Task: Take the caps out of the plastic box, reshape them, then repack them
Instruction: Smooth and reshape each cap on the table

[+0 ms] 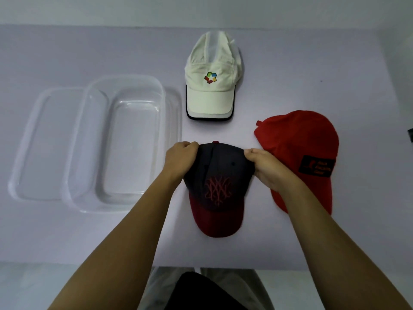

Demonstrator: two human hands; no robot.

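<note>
A dark navy cap [220, 175] with a red brim and red stitched logo lies on the table in front of me, brim toward me. My left hand [181, 158] grips the left side of its crown and my right hand [266, 166] grips the right side. A red cap [299, 148] with a black patch lies just to the right, partly under my right wrist. A white cap [212, 83] with a colourful logo lies farther back. The clear plastic box [116, 144] stands on the left with nothing in it.
The box's clear lid [42, 144] lies flat under or beside the box on its left. The pale table [357, 74] ends at a near edge by my lap [201, 289].
</note>
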